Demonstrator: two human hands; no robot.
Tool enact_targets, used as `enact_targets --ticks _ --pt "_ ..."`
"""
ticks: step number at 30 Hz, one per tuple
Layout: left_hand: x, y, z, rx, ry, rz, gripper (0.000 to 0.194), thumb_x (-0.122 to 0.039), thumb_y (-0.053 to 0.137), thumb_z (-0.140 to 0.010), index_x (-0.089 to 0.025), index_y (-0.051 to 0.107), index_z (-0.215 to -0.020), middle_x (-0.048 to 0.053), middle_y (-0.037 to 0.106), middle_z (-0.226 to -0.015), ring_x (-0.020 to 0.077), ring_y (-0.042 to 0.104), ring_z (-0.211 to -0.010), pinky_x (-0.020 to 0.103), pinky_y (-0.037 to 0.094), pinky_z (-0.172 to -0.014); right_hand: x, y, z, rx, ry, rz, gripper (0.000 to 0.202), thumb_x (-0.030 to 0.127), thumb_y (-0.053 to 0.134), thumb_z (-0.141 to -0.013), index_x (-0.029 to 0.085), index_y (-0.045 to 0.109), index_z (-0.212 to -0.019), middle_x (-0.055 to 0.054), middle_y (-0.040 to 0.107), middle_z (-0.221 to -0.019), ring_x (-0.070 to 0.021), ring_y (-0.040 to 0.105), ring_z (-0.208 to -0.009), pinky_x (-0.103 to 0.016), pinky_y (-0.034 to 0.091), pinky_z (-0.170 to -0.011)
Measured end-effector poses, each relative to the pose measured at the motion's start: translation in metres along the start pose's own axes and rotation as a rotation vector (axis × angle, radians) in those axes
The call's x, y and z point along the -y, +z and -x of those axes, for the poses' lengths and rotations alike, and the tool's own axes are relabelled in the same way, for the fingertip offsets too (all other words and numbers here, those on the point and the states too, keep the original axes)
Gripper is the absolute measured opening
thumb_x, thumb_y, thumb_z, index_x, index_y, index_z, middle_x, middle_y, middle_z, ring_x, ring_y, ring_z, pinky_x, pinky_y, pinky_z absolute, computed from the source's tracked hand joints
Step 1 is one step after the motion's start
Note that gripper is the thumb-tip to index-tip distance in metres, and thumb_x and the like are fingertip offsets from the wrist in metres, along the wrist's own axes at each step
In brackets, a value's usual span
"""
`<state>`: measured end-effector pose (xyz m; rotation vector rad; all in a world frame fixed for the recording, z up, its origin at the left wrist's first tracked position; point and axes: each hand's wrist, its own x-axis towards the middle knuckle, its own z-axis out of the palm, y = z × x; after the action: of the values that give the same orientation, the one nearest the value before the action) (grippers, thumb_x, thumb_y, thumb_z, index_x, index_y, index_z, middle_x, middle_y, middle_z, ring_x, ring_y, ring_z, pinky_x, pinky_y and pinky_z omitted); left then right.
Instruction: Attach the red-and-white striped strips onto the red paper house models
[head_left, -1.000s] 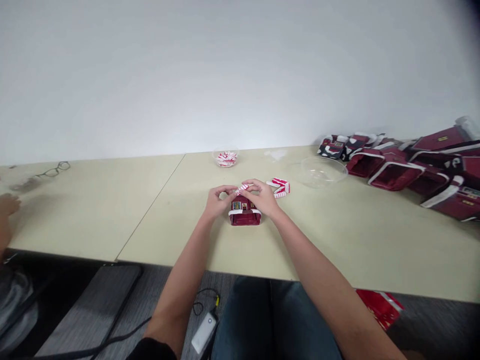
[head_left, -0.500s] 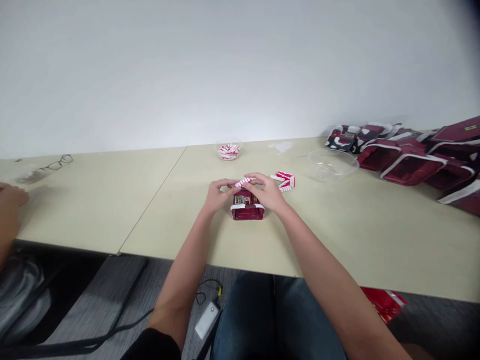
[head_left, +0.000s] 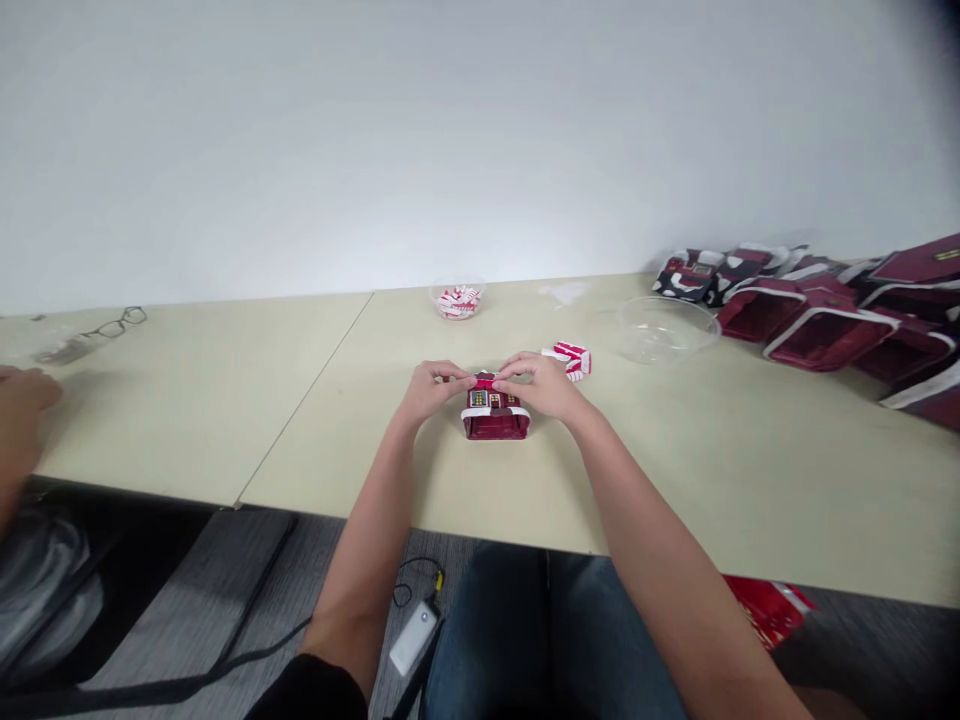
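Observation:
A small dark red house (head_left: 497, 425) with white trim and painted windows lies on the table in front of me, its open end facing me. My left hand (head_left: 438, 388) pinches a red piece (head_left: 485, 381) at the house's far end from the left. From the right, my right hand (head_left: 540, 383) pinches the same piece, thumb and fingers pressed together. Just beyond my right hand lie several red-and-white striped pieces (head_left: 576, 359). Part of the house's far end is hidden by my fingers.
A clear bowl of striped pieces (head_left: 459, 302) stands near the wall, and a clear round container (head_left: 666, 330) at the right. Several dark red houses (head_left: 829, 338) are piled at far right. Glasses (head_left: 120, 325) and another person's hand (head_left: 26, 400) are at the left.
The striped face of the piece between my hands no longer shows; a red surface shows there instead. My hands have moved slightly apart and a little lower.

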<state>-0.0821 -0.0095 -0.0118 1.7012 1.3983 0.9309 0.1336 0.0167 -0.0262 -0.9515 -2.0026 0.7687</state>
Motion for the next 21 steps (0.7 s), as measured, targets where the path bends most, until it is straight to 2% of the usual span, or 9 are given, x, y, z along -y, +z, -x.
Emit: enact_targets --ticks 11,21 --pt "0.0046 -0.0053 -0.0025 0.054 0.030 -0.074 0.049 -0.051 0.068 -0.069 -0.005 0.071 -0.083 0.006 0.062 -0.085 -0.0042 0.048 -0.071 0.005 0.035 -0.066 -0.0015 0.0008 -0.0007 0.016 -0.017 -0.027 0.007 0.029 0.070 -0.078 0.023 0.073 -0.076 -0.003 0.069 -0.089 -0.0172 0.062 -0.085 -0.031 0.046 -0.081" --pt "0.0014 -0.0062 0.0000 0.061 0.057 -0.205 0.052 -0.057 0.062 -0.073 -0.006 0.069 -0.082 0.005 0.061 -0.087 -0.0031 0.047 -0.075 0.005 0.035 -0.071 0.0006 -0.0036 -0.0007 0.060 -0.088 0.123 0.013 0.031 0.066 -0.084 0.022 0.072 -0.076 -0.004 0.067 -0.095 -0.0179 0.060 -0.088 -0.032 0.043 -0.084"
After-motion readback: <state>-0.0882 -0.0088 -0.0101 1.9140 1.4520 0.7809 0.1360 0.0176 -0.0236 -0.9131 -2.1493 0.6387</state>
